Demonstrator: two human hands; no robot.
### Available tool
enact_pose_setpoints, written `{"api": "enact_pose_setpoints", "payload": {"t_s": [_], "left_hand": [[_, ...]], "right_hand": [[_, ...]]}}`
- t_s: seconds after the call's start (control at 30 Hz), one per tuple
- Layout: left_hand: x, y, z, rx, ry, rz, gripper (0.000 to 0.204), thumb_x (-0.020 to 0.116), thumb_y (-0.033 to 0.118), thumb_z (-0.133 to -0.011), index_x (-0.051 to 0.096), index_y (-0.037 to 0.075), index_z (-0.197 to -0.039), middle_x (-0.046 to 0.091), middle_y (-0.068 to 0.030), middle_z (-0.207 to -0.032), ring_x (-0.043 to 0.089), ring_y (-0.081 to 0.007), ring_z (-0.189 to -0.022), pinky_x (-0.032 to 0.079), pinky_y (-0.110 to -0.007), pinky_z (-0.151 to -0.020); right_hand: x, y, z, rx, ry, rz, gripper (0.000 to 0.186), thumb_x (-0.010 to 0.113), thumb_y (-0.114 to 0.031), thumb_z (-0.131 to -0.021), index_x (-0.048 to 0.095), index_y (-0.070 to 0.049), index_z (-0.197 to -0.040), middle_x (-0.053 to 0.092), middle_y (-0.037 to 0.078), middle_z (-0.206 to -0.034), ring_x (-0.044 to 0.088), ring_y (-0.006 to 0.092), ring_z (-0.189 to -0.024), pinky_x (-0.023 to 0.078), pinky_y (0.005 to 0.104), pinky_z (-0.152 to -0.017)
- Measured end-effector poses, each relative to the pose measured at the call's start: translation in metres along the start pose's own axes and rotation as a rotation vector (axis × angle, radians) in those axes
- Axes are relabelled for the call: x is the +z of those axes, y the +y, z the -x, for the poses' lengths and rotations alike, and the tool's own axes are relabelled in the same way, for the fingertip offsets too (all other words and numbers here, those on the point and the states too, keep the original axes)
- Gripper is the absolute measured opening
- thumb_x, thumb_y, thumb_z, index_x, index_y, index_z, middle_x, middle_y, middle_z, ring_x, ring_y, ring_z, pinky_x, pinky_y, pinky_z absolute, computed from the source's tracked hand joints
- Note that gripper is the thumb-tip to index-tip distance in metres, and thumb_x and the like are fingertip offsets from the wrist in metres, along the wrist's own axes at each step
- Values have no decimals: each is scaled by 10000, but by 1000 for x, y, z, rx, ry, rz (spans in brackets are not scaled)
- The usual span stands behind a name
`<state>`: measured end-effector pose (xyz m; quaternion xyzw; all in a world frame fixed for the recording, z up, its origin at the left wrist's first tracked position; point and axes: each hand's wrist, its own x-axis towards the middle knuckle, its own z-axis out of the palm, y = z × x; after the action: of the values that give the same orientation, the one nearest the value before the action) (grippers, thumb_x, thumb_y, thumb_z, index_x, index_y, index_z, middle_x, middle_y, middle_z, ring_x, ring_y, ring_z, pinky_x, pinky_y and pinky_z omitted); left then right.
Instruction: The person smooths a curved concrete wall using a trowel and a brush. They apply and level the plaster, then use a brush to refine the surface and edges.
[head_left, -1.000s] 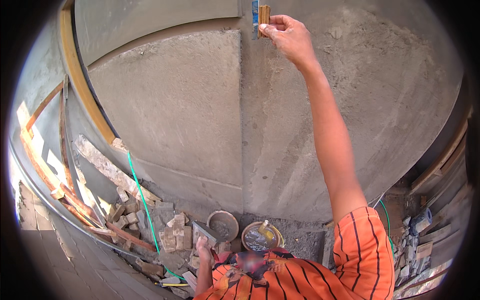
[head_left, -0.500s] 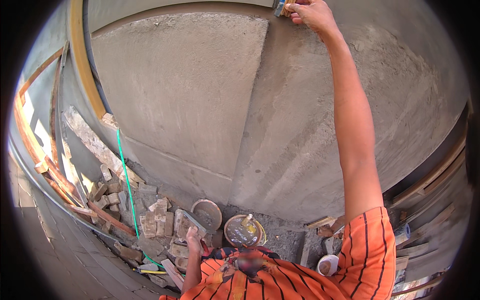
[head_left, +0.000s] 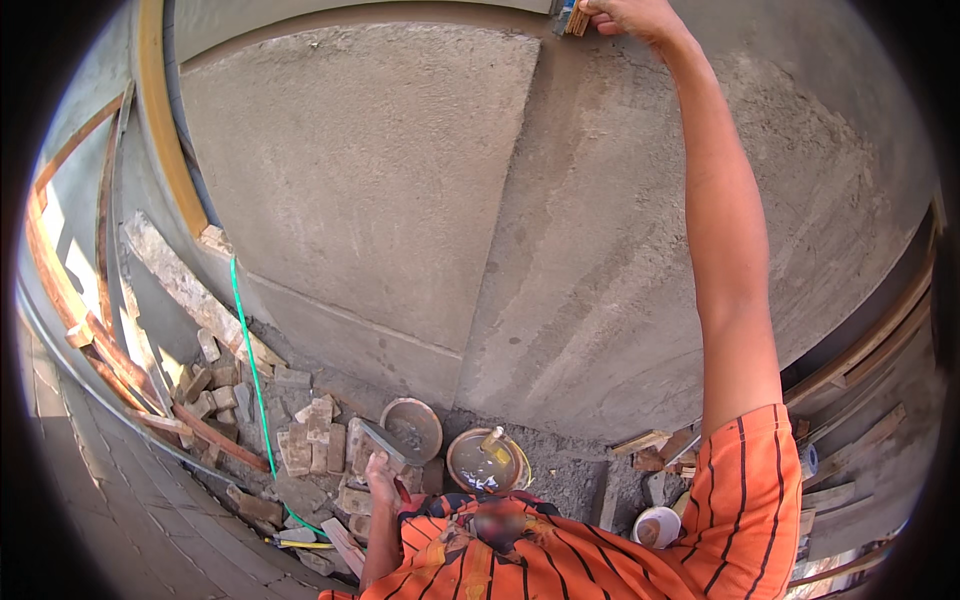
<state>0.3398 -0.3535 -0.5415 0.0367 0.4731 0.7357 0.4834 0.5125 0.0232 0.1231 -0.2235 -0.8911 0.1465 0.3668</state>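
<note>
Right arm: raised and reaching far forward, elbow nearly straight.
Right wrist: angled toward the left.
Right hand: at the upper edge of view (partly cut off), thumb and fingers drawn together in a pinch.
Left forearm: low, beside the torso, pointing forward.
Left hand: curled in a grip, well apart from the right.

Soft daylight fills this space, laying an even, muted tone over the grey wall and the right hand. Over to the left, hard sunlight bleaches patches around the leaning boards. White glints dot the water. Most things look sharp, though a patch on the orange shirt is smudged; the wooden post bends toward a black, rounded border.
</note>
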Motion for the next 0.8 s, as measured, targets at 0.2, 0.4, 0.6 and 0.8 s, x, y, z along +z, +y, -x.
{"api": "enact_pose_setpoints", "payload": {"t_s": [0.2, 0.4, 0.6, 0.8], "left_hand": [[7, 5, 7, 8, 46, 33, 149, 573, 277, -832, 483, 171, -886, 561, 33, -791, 539, -98, -628, 371, -242, -481], [15, 3, 11, -13, 72, 27, 147, 578, 271, -834, 473, 174, -868, 557, 29, -804, 545, -108, -651, 373, -246, -488], [15, 2, 11, -22, 80, 47, 163, 579, 274, -838, 471, 169, -901, 563, 7, -846, 555, -129, -692, 376, -251, -482], [11, 0, 9, -21, 65, 62, 161, 568, 278, -840, 473, 169, -911, 561, 5, -848, 555, -134, -692, 374, -248, -491]], "right_hand": [[-6, 1, -10, 32, -17, 24, 84, 658, -76, -740, 657, -2, -699, 671, 87, -670, 619, 149, -599, 480, 268, -530], [-6, 3, -18, 81, 93, 84, 174, 710, -89, -710, 669, 7, -849, 662, 65, -727, 605, 148, -621, 497, 282, -547], [-11, 6, -28, 108, 92, 162, 259, 734, -81, -686, 670, 23, -914, 662, 75, -757, 611, 154, -641, 507, 297, -549], [-7, 0, -29, 120, 104, 155, 249, 731, -71, -691, 677, 26, -913, 655, 65, -729, 610, 152, -634, 506, 292, -544]]}}
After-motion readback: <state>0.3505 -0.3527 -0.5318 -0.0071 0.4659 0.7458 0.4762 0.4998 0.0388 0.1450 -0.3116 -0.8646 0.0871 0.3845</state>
